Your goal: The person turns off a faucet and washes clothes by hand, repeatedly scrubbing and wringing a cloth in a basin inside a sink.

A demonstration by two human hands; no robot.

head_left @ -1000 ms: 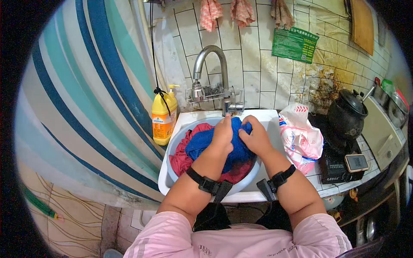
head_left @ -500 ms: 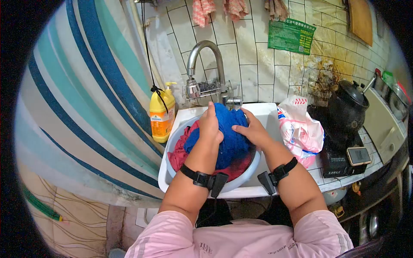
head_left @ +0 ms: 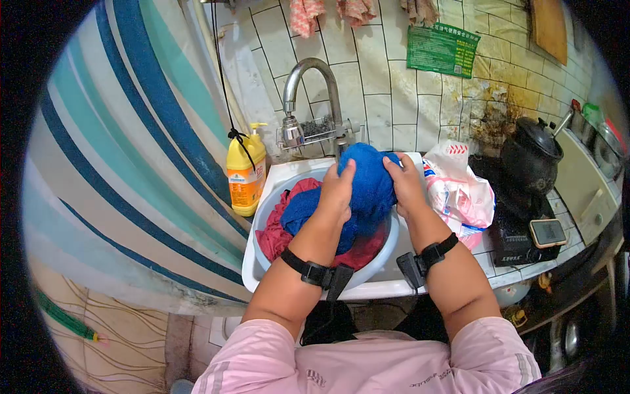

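A blue towel (head_left: 369, 187) is lifted between my two hands, and its lower part hangs down into a light-blue basin (head_left: 387, 253). My left hand (head_left: 338, 190) grips the towel's left side, thumb pointing up. On the right edge of the cloth, my right hand (head_left: 405, 184) pinches it between thumb and fingers. Dark red cloth (head_left: 275, 226) lies in the basin beneath and left of the towel. The basin stands in a white sink (head_left: 410, 282), below a curved metal faucet (head_left: 312, 65).
A yellow pump bottle (head_left: 246, 171) stands left of the sink, beside a striped curtain (head_left: 138, 151). To the right are a plastic bag (head_left: 459, 194), a black pot (head_left: 531, 154) on a stove and a phone (head_left: 548, 233). Cloths (head_left: 306, 16) hang above the faucet.
The blue towel has been raised and shifted right, over the basin's back right. Both hands have moved right with it, and my right hand now holds its right edge.
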